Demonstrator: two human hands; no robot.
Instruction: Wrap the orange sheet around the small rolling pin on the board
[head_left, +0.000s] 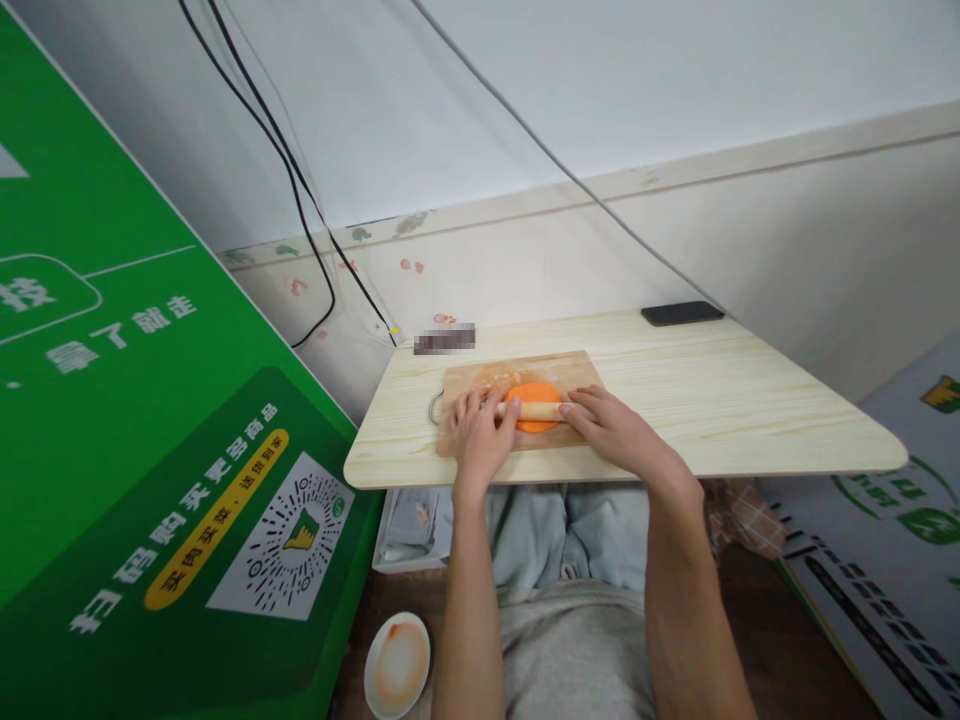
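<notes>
A flat orange round of dough [534, 421] lies on a wooden cutting board [577, 366]. Across it rests a light wooden rolling pin [538, 411], running left to right. My left hand [484, 425] is on the pin's left end, its thumb at the dough's left edge. On the other end is my right hand [611, 425], fingers over the pin just right of the dough. Both pin ends are hidden under my hands. Pale floury smears mark the board behind the dough, and a metal ring handle [435, 408] sticks out at its left.
The board lies on a pale wood-grain table [750, 400]. A black phone [682, 313] and a blurred-out dark object [445, 339] are at the back. Cables [300, 190] hang by the wall. A green panel [112, 330] stands left; a stained white plate [397, 665] is below.
</notes>
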